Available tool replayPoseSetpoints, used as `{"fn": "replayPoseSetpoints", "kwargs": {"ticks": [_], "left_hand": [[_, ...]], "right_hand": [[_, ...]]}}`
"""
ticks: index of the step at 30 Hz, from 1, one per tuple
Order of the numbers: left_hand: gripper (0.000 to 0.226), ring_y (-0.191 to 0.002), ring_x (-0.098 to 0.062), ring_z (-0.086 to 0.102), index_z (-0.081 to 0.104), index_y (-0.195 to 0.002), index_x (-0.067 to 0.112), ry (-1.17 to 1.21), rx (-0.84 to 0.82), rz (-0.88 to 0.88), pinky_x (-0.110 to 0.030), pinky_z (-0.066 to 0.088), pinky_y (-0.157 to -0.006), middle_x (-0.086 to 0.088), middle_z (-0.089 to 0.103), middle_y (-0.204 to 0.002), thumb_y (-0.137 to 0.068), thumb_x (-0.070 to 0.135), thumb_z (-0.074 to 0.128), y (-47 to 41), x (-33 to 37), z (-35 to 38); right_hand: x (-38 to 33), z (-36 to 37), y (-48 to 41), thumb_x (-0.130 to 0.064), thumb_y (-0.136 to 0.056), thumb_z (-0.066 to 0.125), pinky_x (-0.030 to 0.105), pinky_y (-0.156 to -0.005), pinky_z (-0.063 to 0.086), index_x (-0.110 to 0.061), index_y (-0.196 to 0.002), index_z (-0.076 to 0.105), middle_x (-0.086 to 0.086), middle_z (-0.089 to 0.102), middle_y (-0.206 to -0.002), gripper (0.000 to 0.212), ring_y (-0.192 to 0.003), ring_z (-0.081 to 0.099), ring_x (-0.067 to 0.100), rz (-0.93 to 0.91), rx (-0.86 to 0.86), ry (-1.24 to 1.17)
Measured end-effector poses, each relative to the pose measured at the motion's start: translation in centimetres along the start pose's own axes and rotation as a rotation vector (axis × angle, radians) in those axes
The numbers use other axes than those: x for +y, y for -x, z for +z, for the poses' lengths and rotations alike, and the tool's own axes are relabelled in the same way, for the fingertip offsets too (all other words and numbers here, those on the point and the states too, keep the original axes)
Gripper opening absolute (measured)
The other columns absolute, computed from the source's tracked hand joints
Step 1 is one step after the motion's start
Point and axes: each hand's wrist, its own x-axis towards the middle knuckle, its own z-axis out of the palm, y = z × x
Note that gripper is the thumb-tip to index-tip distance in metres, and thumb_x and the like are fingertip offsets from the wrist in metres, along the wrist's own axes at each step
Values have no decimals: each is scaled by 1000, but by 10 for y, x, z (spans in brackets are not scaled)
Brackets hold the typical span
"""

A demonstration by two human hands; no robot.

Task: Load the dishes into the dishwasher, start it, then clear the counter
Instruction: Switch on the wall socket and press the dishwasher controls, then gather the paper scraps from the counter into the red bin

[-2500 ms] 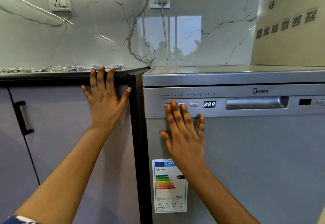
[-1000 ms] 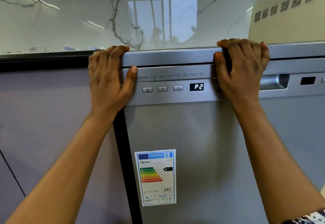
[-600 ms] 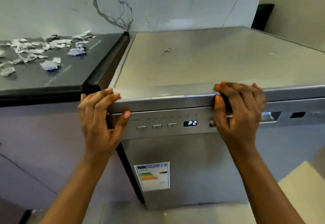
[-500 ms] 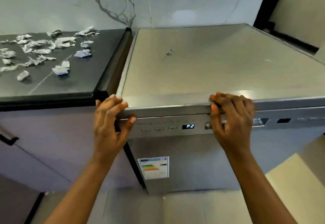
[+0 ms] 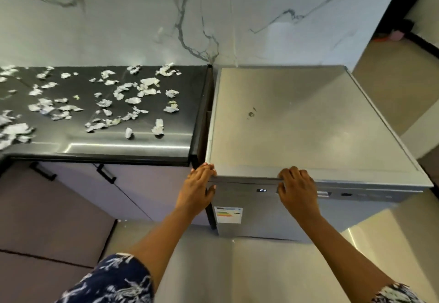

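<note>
The silver dishwasher (image 5: 306,117) stands right of the black counter (image 5: 123,141), its door closed and its display (image 5: 262,190) lit, reading P2. My left hand (image 5: 198,191) grips the front left corner of the dishwasher's top edge, fingers curled over it and thumb on the control panel. My right hand (image 5: 297,189) grips the same front edge near its middle, fingers hooked over the lip, beside the door handle recess (image 5: 323,193). Several crumpled bits of paper (image 5: 133,99) lie scattered across the counter.
Grey cabinet doors with black handles (image 5: 107,173) sit under the counter. A marble wall (image 5: 166,17) rises behind, with a cord (image 5: 234,29) running down to the dishwasher. An energy label (image 5: 228,214) is stuck on the door. Pale floor tiles (image 5: 249,267) lie below.
My right hand left the buttons and my left hand left the counter edge; both took hold of the dishwasher's top front edge. The display went from 888 to P2. The view rose above the counter.
</note>
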Motion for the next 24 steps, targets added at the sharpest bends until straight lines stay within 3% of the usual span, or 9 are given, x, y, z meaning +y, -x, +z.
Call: {"fn": "replayPoseSetpoints", "kwargs": {"ticks": [3, 5, 9, 12, 14, 17, 20, 22, 24], "left_hand": [[42, -136, -17, 36, 49, -129, 22, 29, -49, -44, -45, 15, -119, 4, 41, -145, -89, 24, 59, 3, 4, -12], [43, -140, -15, 29, 46, -133, 27, -21, -29, -75, -42, 3, -120, 6, 36, -148, -91, 30, 55, 10, -5, -20], [44, -137, -21, 35, 52, -130, 25, -35, 183, -254, -46, 13, -115, 2, 39, -146, -87, 29, 62, 24, -56, -56], [44, -135, -28, 38, 56, -126, 19, -64, 357, -415, -52, 22, -111, -6, 43, -143, -85, 35, 58, 21, -112, -94], [50, -139, -32, 30, 50, -133, 18, -98, 382, -525, -53, 20, -112, -10, 37, -147, -89, 41, 54, 19, -151, -121], [75, -146, -33, 6, 29, -148, 18, -148, 290, -702, -49, 6, -117, -13, 16, -157, -88, 59, 49, 20, -205, -152], [102, -145, -35, -12, 0, -152, 19, -221, 213, -814, -48, -3, -117, -19, -8, -158, -77, 78, 38, 10, -255, -184], [115, -143, -37, -19, -14, -150, 18, -218, 165, -912, -49, -6, -116, -22, -18, -155, -71, 85, 36, -1, -291, -206], [121, -143, -37, -19, -15, -149, 16, -199, 96, -958, -48, -6, -116, -23, -19, -154, -66, 88, 36, -10, -320, -219]], "right_hand": [[-13, -12, -7, -13, -71, 72, 37, -57, 48, -8, -81, 62, 9, 59, -77, 15, -70, 57, 31, 76, -90, 74], [-30, -20, -18, -19, -78, 66, 39, -66, 48, -9, -85, 64, 10, 61, -82, 13, -77, 60, 31, 136, -155, 87], [-96, -20, -57, -31, -86, 55, 36, -85, 43, -17, -111, 61, 6, 60, -111, 29, -105, 55, 27, -44, -175, -75], [-160, -8, -92, -37, -86, 49, 33, -94, 40, -14, -125, 54, 8, 54, -127, 45, -116, 50, 27, -197, -197, -242], [-202, 2, -111, -43, -87, 44, 32, -107, 30, -12, -137, 43, 10, 43, -142, 59, -130, 40, 26, -216, -216, -314], [-262, 23, -135, -51, -89, 50, 36, -116, 11, -14, -150, 10, 8, 9, -158, 81, -145, 11, 22, -219, -323, -308], [-312, 45, -159, -69, -79, 50, 44, -116, 0, -14, -147, -18, 9, -19, -156, 110, -145, -12, 26, -170, -423, -303], [-341, 61, -174, -82, -68, 47, 45, -115, -5, -16, -144, -25, 10, -29, -152, 124, -143, -19, 28, -128, -448, -321], [-369, 75, -184, -97, -50, 27, 46, -114, -9, -17, -142, -30, 10, -34, -150, 135, -140, -25, 27, -156, -448, -280]]}}
